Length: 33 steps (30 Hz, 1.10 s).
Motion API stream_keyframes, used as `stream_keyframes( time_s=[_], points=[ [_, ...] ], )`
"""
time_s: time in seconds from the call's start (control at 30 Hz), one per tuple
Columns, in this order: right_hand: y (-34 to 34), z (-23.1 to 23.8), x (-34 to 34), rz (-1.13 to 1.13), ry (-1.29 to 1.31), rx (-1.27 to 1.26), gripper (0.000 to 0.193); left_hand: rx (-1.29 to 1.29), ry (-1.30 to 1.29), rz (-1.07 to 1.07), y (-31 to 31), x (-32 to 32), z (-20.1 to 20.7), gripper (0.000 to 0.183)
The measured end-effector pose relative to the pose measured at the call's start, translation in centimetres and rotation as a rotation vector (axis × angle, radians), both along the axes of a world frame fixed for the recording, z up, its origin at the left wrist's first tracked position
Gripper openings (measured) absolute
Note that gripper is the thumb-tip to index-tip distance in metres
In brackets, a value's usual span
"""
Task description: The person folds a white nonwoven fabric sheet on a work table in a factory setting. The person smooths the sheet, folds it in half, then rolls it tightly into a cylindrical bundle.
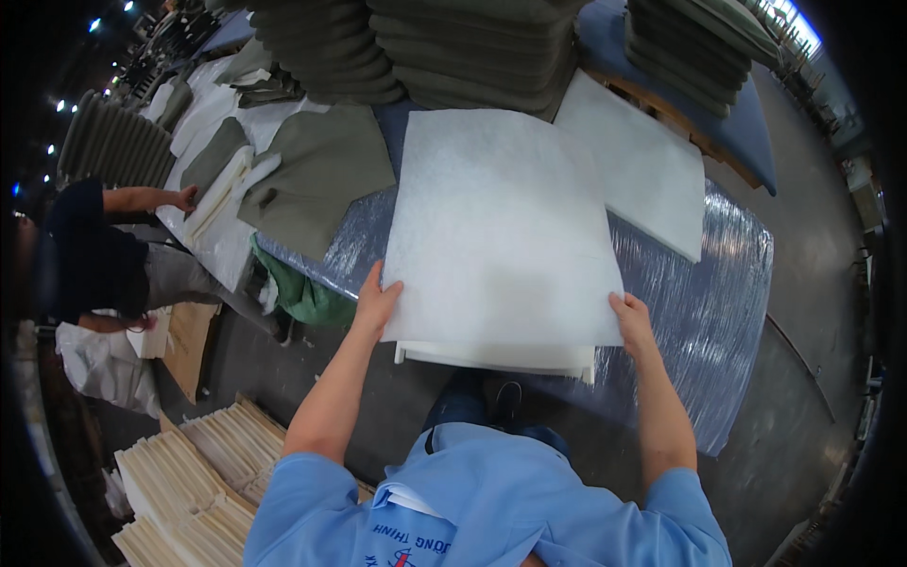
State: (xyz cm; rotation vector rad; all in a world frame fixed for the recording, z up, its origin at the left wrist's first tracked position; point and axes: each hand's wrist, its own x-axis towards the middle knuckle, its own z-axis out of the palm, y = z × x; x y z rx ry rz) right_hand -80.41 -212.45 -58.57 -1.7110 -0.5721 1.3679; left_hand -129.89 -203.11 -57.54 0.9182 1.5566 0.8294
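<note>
A large white sheet of soft wadding (501,217) lies spread out in front of me over the table. My left hand (378,302) pinches its near left corner, thumb on top. At the near right corner, my right hand (630,321) grips the same sheet between thumb and fingers. Beneath the near edge of the sheet a white foam pad (491,359) sticks out toward me; the rest of it is hidden. Another white padded piece (647,175) rests to the right, partly covered by the sheet.
The table (699,312) wears shiny blue plastic film. Tall stacks of grey-green cushions (472,47) stand at the back. Grey-green fabric pieces (326,175) lie on the left. A co-worker (104,246) stands at the far left. Cream foam pads (184,472) are piled at lower left.
</note>
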Motion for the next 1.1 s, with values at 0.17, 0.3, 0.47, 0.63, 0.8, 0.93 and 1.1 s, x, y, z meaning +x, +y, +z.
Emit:
stream_keyframes(
  time_s=[0.17, 0.3, 0.47, 0.63, 0.8, 0.93, 1.1],
  points=[
    [-1.4, -3.7, -1.4, 0.008, -0.113, 0.010, 0.028, -0.154, 0.037, 0.048, -1.4, 0.4, -3.6, 0.061],
    [-2.5, -4.1, -1.8, -0.022, -0.150, -0.009, 0.028, -0.263, -0.049, 0.067, -1.5, 1.0, -4.0, 0.050],
    [1.3, -1.2, -1.4, -0.053, -0.178, 0.076, 0.028, -0.102, -0.052, 0.087, 3.3, 1.6, -2.5, 0.037],
    [6.1, 3.5, 0.3, -0.191, -0.168, 0.223, 0.026, 0.065, -0.175, -0.007, 9.0, 3.9, 4.5, 0.030],
    [2.1, 7.5, -0.5, -0.246, -0.186, 0.403, 0.023, 0.236, -0.223, -0.037, 5.1, 3.2, 9.5, 0.033],
    [-4.3, 4.6, -2.5, -0.302, -0.116, 0.211, 0.023, 0.097, -0.153, 0.057, -2.5, 0.8, 3.6, 0.033],
    [-7.3, -3.1, -3.0, -0.189, -0.278, -0.038, 0.022, -0.032, 0.076, 0.033, -5.6, 0.9, -3.5, 0.030]
  ],
)
